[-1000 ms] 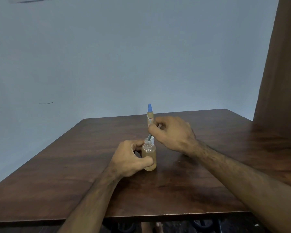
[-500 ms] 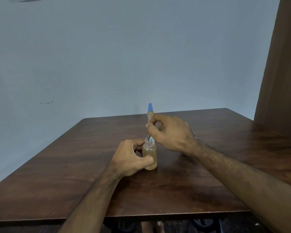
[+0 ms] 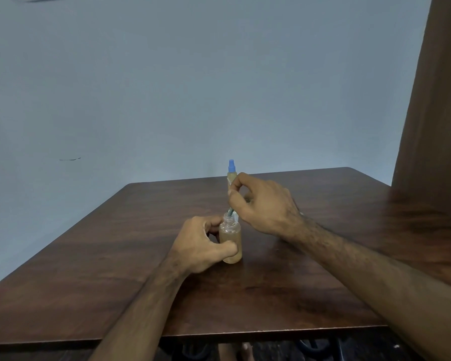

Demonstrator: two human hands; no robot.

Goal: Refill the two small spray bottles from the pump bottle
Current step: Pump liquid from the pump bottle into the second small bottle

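A small clear bottle (image 3: 231,241) of amber liquid stands uncapped on the dark wooden table (image 3: 130,272), near the middle. My left hand (image 3: 201,243) grips its body from the left. Just above its open neck, my right hand (image 3: 263,204) pinches a pump or spray head whose dip tube (image 3: 230,211) reaches into the neck; the head itself is hidden in my fingers. Behind my right hand stands a slim bottle with a blue spray top (image 3: 231,171), also amber, its lower part hidden.
A pale blue wall rises behind the table. A brown curtain or panel (image 3: 438,100) hangs at the right, beside the table's far right corner. The table's front edge runs across the bottom of the view.
My right hand has risen a little, drawing the tube further up out of the small bottle's neck. The left hand and the bottle have stayed in place.
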